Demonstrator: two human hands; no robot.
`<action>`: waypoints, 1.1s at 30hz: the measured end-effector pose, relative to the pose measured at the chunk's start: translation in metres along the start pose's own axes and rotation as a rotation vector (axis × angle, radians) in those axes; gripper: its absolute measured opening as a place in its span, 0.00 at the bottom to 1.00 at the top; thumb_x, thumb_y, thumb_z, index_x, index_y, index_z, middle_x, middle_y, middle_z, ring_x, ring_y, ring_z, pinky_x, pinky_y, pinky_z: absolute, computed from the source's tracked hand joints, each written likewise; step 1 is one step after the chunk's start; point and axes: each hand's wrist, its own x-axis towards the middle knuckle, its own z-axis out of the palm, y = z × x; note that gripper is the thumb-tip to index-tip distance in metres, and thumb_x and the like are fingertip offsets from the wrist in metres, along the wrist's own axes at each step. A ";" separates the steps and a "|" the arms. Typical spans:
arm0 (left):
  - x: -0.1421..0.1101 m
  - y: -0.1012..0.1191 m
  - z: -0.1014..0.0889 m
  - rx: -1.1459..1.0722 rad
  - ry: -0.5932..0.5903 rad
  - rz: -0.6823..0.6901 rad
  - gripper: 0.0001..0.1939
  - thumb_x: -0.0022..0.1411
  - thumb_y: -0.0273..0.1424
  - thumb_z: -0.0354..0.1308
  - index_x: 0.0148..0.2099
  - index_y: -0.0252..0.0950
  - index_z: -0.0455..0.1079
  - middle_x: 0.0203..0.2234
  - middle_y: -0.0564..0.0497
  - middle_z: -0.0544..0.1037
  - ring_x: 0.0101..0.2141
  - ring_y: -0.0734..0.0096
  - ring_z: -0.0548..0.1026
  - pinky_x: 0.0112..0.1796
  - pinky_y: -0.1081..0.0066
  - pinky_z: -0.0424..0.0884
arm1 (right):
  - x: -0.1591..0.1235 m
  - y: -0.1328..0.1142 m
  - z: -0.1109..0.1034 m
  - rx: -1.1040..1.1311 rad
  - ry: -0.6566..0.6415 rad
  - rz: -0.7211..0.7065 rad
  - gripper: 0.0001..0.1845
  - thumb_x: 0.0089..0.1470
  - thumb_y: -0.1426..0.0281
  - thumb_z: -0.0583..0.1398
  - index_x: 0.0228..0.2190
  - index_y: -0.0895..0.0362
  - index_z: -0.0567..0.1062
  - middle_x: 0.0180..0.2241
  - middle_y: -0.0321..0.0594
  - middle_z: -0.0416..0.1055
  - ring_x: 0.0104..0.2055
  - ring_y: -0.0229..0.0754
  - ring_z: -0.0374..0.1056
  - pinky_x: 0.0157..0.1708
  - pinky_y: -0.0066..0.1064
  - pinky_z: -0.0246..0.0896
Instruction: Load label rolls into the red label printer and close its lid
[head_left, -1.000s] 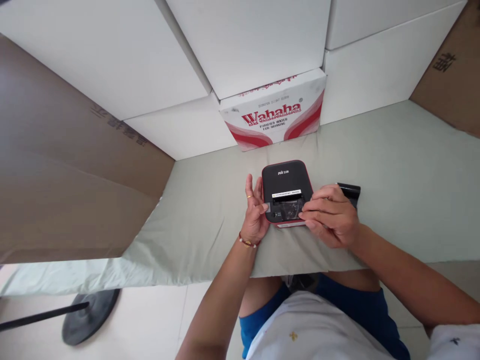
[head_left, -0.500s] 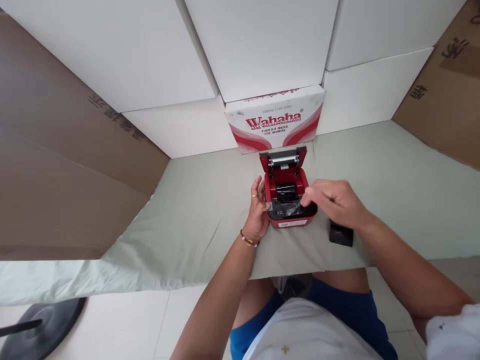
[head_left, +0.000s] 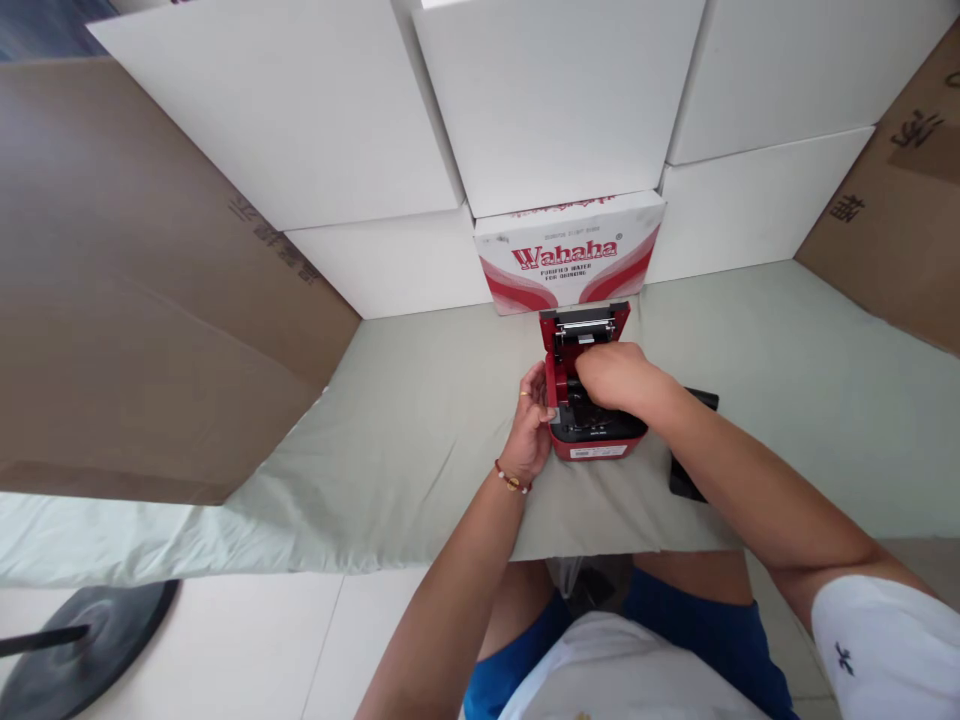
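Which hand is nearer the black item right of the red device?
Right. The right hand reaches into the device, its forearm partly hiding the black item; the left hand is against the device's left side.

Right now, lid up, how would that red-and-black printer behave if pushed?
The printer looks stiff, with a smooth casing that is likely hard plastic, so it should hold its shape. It would probably slide rather than tip, as it sits low and flat on the green cloth. The raised lid could swing, since it appears hinged at the back.
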 end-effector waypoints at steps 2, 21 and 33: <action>0.001 0.000 0.000 -0.007 0.000 -0.002 0.38 0.49 0.32 0.67 0.64 0.48 0.70 0.70 0.51 0.68 0.73 0.51 0.59 0.72 0.54 0.55 | -0.002 0.001 0.001 0.025 0.032 0.031 0.19 0.62 0.76 0.59 0.52 0.60 0.82 0.51 0.60 0.82 0.53 0.59 0.80 0.45 0.41 0.71; 0.005 0.000 0.000 -0.050 -0.004 -0.032 0.34 0.49 0.32 0.68 0.60 0.47 0.74 0.67 0.52 0.72 0.72 0.52 0.62 0.71 0.54 0.59 | -0.056 0.124 0.072 0.621 0.210 0.148 0.18 0.60 0.61 0.63 0.48 0.56 0.82 0.49 0.48 0.83 0.44 0.48 0.79 0.48 0.38 0.73; 0.005 -0.001 0.000 -0.039 0.003 -0.016 0.33 0.49 0.33 0.68 0.59 0.47 0.74 0.66 0.51 0.73 0.71 0.50 0.62 0.70 0.54 0.59 | -0.092 0.161 0.122 0.421 0.313 0.242 0.24 0.58 0.61 0.58 0.51 0.55 0.83 0.51 0.52 0.82 0.52 0.59 0.78 0.54 0.50 0.72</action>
